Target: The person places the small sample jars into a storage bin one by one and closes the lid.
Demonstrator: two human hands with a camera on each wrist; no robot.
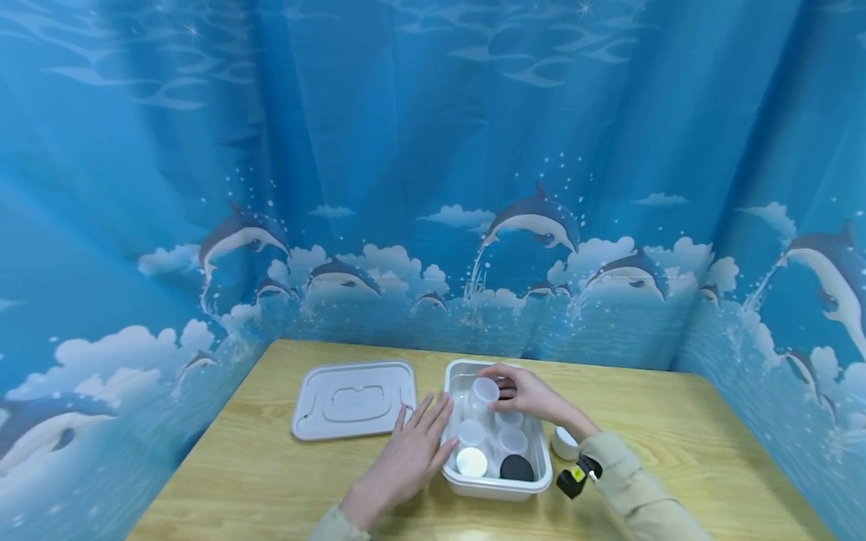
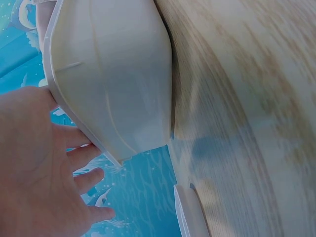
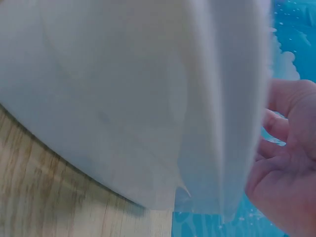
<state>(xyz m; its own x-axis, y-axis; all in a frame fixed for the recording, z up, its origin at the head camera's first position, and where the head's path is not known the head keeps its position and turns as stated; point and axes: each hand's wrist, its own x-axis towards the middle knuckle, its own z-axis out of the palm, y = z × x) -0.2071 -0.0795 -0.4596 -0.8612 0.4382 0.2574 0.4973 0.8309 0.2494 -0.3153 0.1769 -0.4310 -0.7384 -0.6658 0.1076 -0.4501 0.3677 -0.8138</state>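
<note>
A white rectangular plastic tub (image 1: 497, 492) stands on the table with several small round containers inside. My right hand (image 1: 531, 392) reaches over its far right part and pinches a small translucent round container (image 1: 485, 390) between thumb and fingers. Nearer the front sit two containers with translucent tops, one (image 1: 471, 433) on the left, plus a white-topped one (image 1: 472, 462) and a black-topped one (image 1: 517, 467). My left hand (image 1: 413, 454), fingers spread and straight, touches the tub's left rim. In the right wrist view the tub wall hides what the right hand (image 3: 291, 148) holds.
The tub's flat white lid (image 1: 355, 398) lies on the wooden table (image 1: 271, 466) to the left. A white round object (image 1: 564, 443) is right of the tub, partly under the right forearm. A blue dolphin curtain (image 1: 406, 188) hangs behind the table.
</note>
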